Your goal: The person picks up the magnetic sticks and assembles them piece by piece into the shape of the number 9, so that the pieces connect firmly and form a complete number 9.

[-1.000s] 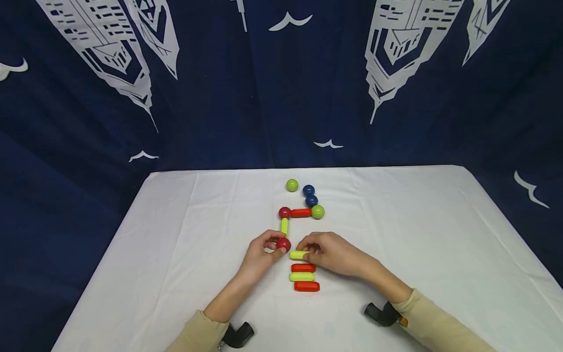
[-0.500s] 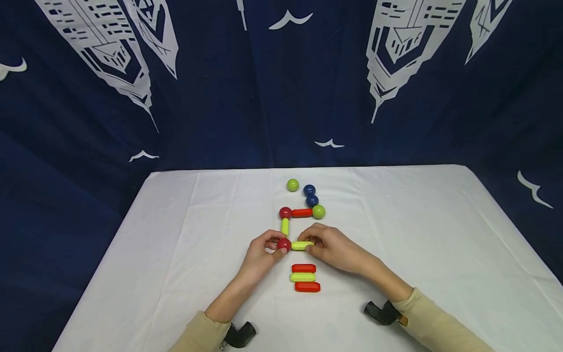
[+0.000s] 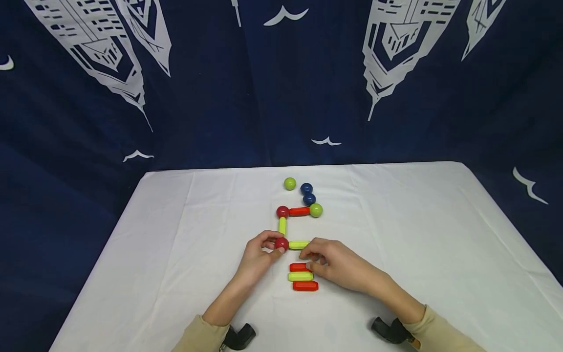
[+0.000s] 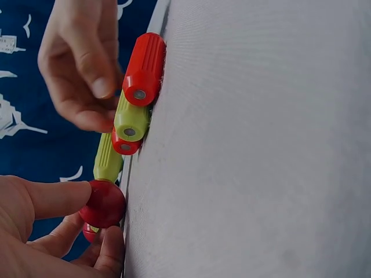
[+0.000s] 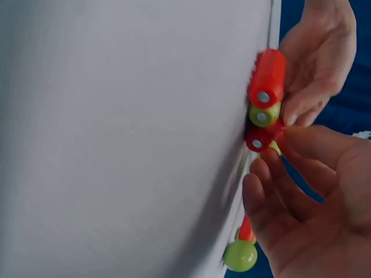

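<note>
My left hand [image 3: 259,254] sits at about six o'clock on the white table [image 3: 176,254], thumb and fingers pinching the near red ball [image 3: 281,244]. That ball joins two green rods: one [image 3: 282,225] runs toward twelve o'clock to a second red ball [image 3: 282,211], the other [image 3: 299,244] runs toward three o'clock. From the far red ball a red rod [image 3: 299,211] runs toward three o'clock to a green ball [image 3: 315,210]. Just beyond, at twelve o'clock, a lone green ball [image 3: 289,183] lies near two blue balls [image 3: 308,193] that touch each other. That makes two red, two green and two blue balls.

Below the near ball, toward six o'clock, three loose rods lie side by side: red [image 3: 299,267], green [image 3: 300,276], red [image 3: 305,286]. So I count six rods, three red and three green.

My right hand [image 3: 338,264] rests to the right of them, fingertips curled onto the end of the uppermost loose red rod. I cannot tell whether it grips the rod or only touches it.

I can read no writing on the pieces. The dark blue curtain [image 3: 88,122] behind bears white buildings and birds, without words.
</note>
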The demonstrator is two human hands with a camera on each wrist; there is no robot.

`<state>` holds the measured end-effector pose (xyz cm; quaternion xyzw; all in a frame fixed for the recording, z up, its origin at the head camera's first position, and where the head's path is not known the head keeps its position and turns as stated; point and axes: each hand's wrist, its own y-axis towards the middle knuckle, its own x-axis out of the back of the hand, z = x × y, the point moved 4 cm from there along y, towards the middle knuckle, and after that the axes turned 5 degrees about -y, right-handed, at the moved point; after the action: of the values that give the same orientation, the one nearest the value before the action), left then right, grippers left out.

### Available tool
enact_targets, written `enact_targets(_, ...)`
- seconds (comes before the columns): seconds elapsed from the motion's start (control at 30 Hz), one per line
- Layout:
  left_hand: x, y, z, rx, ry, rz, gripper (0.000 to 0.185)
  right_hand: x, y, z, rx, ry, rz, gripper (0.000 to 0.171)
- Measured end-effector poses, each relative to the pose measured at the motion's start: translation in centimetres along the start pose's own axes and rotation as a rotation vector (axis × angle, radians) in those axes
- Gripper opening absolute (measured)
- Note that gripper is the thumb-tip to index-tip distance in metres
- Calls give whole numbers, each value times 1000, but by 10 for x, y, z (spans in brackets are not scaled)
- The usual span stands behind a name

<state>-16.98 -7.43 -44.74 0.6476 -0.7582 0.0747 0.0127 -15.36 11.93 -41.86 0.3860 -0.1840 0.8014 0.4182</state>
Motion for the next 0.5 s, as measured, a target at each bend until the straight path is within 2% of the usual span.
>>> enact_targets(0.1,0,0,0,3,-12,3,27,-6,-1,0,-23,5,63,19)
enact_targets(0.23,-1,-1,-1,8,-19,6,28,-8,1,0,-58,-10,88,20)
enact_targets(0.37,0,-2,-2,17,-12,5,29,-7,-1,0,-68,-44,69,21)
enact_targets(0.5,0,-4,-9,27,-12,5,28,2,-6,-3,-77,26,0,25)
